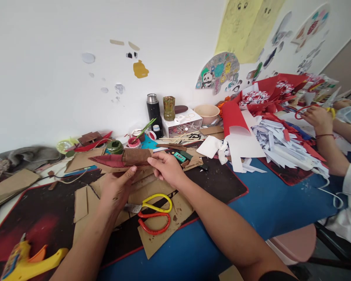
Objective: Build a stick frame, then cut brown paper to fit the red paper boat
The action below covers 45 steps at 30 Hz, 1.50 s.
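Both of my hands hold up a small boat-shaped cardboard model (107, 160), painted dark red along its pointed side. A brown cardboard piece (136, 156) stands on top of it. My left hand (117, 191) grips the model from below, thumb against its near side. At its right end, my right hand (165, 166) pinches the brown piece's edge between thumb and fingers. Below the hands lie scissors (155, 212) with one yellow and one red handle, on cardboard scraps (156, 244).
A yellow glue gun (35, 261) lies at lower left. Paint jars (115, 147), a black thermos (154, 111) and a white box (183, 127) stand along the wall. White paper strips (280, 144) are heaped at right, where a co-worker's hand (317, 117) holds scissors.
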### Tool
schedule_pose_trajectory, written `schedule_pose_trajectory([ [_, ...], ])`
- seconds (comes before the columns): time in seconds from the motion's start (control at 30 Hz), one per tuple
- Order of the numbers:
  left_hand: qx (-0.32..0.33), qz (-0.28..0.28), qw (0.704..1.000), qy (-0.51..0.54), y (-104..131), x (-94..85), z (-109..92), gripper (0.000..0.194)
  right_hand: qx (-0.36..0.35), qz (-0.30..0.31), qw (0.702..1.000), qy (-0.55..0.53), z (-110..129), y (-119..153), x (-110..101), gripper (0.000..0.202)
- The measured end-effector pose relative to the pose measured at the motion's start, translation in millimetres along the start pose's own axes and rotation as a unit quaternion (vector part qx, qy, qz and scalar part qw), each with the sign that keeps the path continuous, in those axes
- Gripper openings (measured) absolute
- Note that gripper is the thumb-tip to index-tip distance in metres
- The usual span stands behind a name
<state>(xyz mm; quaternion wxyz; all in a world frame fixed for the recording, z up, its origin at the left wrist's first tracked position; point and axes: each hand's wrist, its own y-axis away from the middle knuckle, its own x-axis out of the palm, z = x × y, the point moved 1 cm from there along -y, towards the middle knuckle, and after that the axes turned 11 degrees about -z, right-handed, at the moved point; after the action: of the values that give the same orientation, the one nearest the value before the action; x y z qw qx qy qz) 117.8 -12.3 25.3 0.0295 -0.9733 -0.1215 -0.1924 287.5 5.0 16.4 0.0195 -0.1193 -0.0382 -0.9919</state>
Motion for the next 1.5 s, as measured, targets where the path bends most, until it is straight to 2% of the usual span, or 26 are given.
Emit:
schedule_pose_trajectory([
  [0.13, 0.005, 0.005, 1.000, 0.000, -0.3, 0.4, 0.3, 0.073, 0.012, -0.005, 1.000, 0.017, -0.4, -0.6, -0.3, 0.039],
  [0.6, 0.011, 0.008, 1.000, 0.007, -1.4, -0.7, 2.8, 0.064, 0.036, -0.003, 0.999, 0.008, 0.8, -0.1, -0.4, 0.041],
  [0.77, 0.005, 0.007, 1.000, 0.005, -1.6, -0.5, 2.7, 0.065, 0.034, 0.001, 0.999, -0.011, 0.3, 0.1, -0.4, 0.043],
  [0.93, 0.004, 0.010, 1.000, 0.004, -1.4, -1.1, 3.4, 0.059, 0.037, -0.002, 0.999, -0.032, 0.2, 0.1, 0.2, 0.042],
  [1.33, -0.001, 0.001, 1.000, -0.004, -1.5, -0.7, 3.4, 0.073, 0.025, 0.007, 0.999, -0.023, -1.6, -0.6, -0.2, 0.041],
  [1.5, 0.000, 0.003, 1.000, -0.003, -3.4, -3.2, 6.4, 0.068, 0.024, 0.007, 1.000, -0.017, -2.4, -0.5, -0.2, 0.038],
])
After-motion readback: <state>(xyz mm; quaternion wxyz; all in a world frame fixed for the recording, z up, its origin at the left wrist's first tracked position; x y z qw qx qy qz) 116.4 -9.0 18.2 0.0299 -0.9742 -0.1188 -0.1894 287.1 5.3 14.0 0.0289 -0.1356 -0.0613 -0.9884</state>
